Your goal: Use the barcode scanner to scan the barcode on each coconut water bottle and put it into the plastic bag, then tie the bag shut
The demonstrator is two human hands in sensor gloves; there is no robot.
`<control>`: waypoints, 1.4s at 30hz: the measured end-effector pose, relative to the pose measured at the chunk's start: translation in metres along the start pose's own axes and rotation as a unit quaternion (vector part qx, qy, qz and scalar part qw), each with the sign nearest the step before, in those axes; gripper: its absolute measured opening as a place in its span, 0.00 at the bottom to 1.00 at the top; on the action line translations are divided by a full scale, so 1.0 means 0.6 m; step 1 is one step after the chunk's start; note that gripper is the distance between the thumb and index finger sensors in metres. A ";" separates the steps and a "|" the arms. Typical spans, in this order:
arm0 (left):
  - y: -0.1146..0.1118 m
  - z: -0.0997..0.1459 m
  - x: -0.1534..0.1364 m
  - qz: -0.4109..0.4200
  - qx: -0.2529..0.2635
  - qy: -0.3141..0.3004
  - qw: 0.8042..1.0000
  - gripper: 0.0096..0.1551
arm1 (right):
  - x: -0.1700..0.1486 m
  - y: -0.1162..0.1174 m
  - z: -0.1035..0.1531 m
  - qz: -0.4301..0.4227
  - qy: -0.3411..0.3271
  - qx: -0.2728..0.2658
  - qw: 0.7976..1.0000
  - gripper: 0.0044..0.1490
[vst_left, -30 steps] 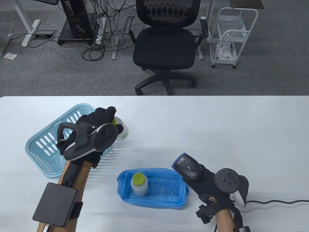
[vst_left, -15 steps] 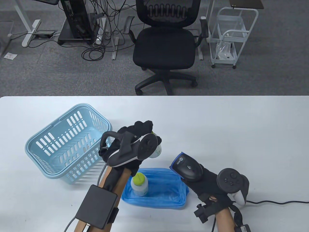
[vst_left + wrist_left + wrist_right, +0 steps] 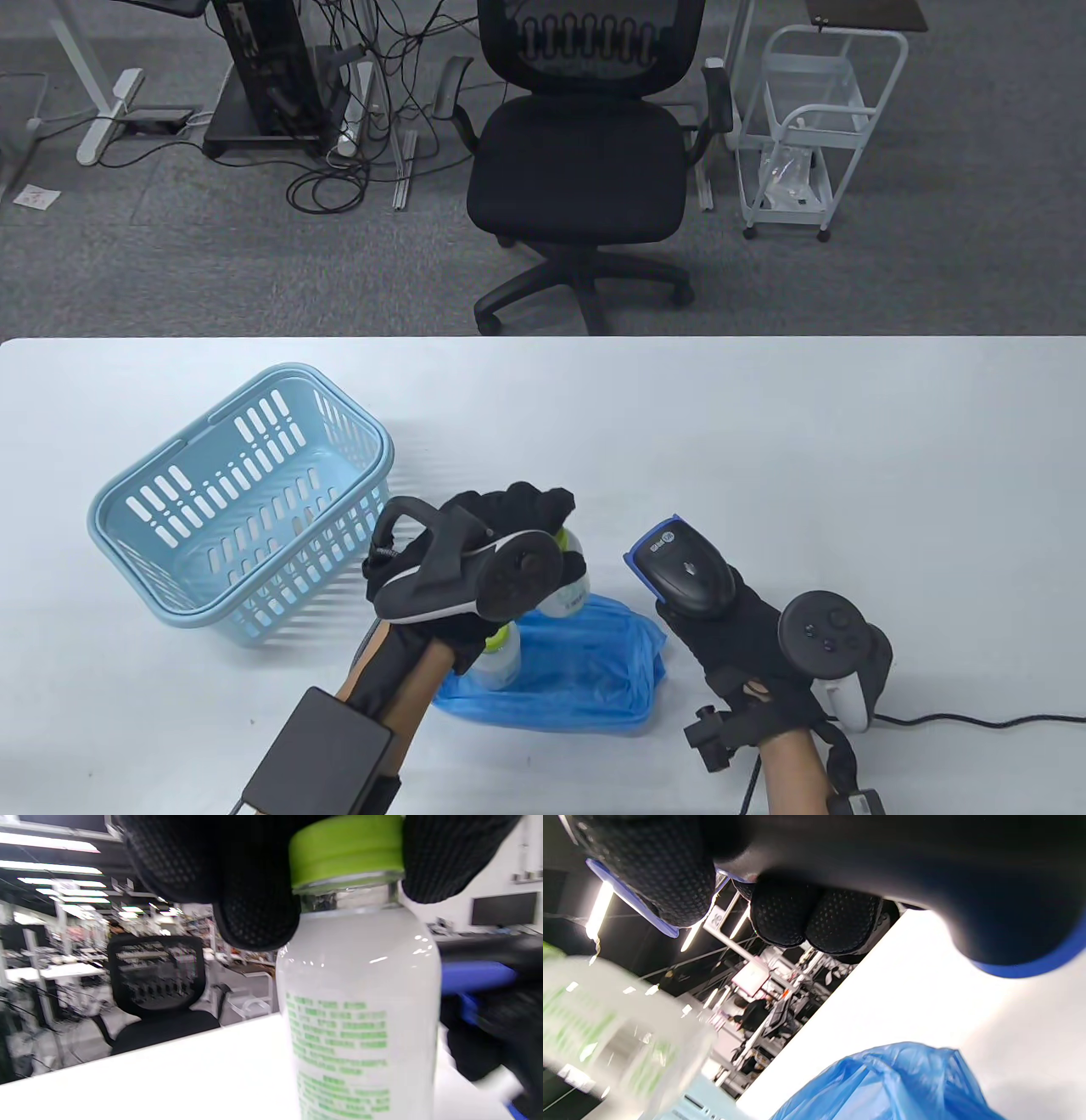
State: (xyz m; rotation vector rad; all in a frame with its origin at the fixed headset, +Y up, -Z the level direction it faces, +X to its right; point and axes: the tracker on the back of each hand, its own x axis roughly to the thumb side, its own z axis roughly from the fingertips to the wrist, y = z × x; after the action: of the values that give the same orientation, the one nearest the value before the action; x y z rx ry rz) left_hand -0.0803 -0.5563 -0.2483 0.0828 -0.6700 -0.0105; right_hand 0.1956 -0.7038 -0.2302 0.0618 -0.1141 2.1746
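My left hand point(image 3: 517, 526) grips a coconut water bottle point(image 3: 570, 594) by its green cap point(image 3: 345, 851) and holds it above the far left part of the blue plastic bag point(image 3: 594, 671). The bottle point(image 3: 360, 1005) is white with green print. A second bottle point(image 3: 499, 662) with a green cap stands in the bag, partly hidden by my left wrist. My right hand point(image 3: 721, 628) grips the black barcode scanner point(image 3: 687, 577), blue at its nose, just right of the held bottle. The right wrist view shows that bottle point(image 3: 615, 1035) blurred, low on the left, and the bag point(image 3: 891, 1086).
A light blue slotted basket point(image 3: 246, 501) sits left of the bag. The scanner's cable point(image 3: 976, 722) runs off to the right along the white table point(image 3: 848, 441). A black office chair point(image 3: 581, 161) and a white cart point(image 3: 806, 127) stand beyond the far edge.
My left hand has carried the bottle from over the basket rightward and nearer, to above the bag. My right hand with the scanner shifted slightly right and tilted its nose up.
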 end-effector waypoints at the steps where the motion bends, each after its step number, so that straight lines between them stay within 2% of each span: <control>1: -0.015 0.000 0.010 0.002 -0.021 -0.019 1.000 0.39 | -0.003 -0.002 0.000 -0.002 0.008 -0.008 1.000 0.32; 6: -0.086 -0.009 0.049 -0.010 -0.089 -0.055 0.994 0.38 | -0.015 -0.004 -0.001 -0.003 0.032 -0.016 0.999 0.32; 10: -0.126 -0.024 0.064 -0.031 -0.117 -0.056 0.991 0.37 | -0.018 -0.001 -0.003 0.009 0.038 -0.009 0.999 0.32; 17: -0.158 -0.041 0.070 -0.039 -0.138 -0.047 0.989 0.38 | -0.019 0.000 -0.004 0.010 0.043 -0.007 0.999 0.32; 23: -0.154 -0.031 0.071 -0.043 -0.151 -0.028 0.987 0.43 | -0.019 0.001 -0.004 0.015 0.039 -0.006 0.999 0.32; 27: -0.112 0.010 0.050 -0.004 -0.034 -0.008 0.999 0.42 | -0.018 0.003 -0.003 0.017 0.039 -0.006 0.999 0.33; 29: -0.098 0.033 0.030 0.013 -0.014 0.018 1.000 0.42 | -0.018 0.004 -0.003 0.020 0.040 -0.004 0.999 0.33; 32: -0.093 0.073 -0.013 0.020 -0.013 0.072 0.997 0.44 | -0.017 0.007 -0.003 0.025 0.038 -0.005 0.999 0.33; 37: -0.119 0.154 -0.085 0.061 -0.005 0.161 0.985 0.46 | -0.016 0.010 -0.002 0.032 0.038 -0.007 0.999 0.33; 42: -0.180 0.195 -0.121 0.072 -0.032 0.210 0.975 0.49 | -0.014 0.015 -0.002 0.040 0.040 -0.018 0.998 0.34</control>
State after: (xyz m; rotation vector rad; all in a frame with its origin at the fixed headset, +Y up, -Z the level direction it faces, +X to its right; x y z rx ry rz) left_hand -0.2083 -0.6701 -0.2105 -0.0255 -0.2502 0.1219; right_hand 0.1931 -0.7157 -0.2324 -0.0515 -0.1112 2.2515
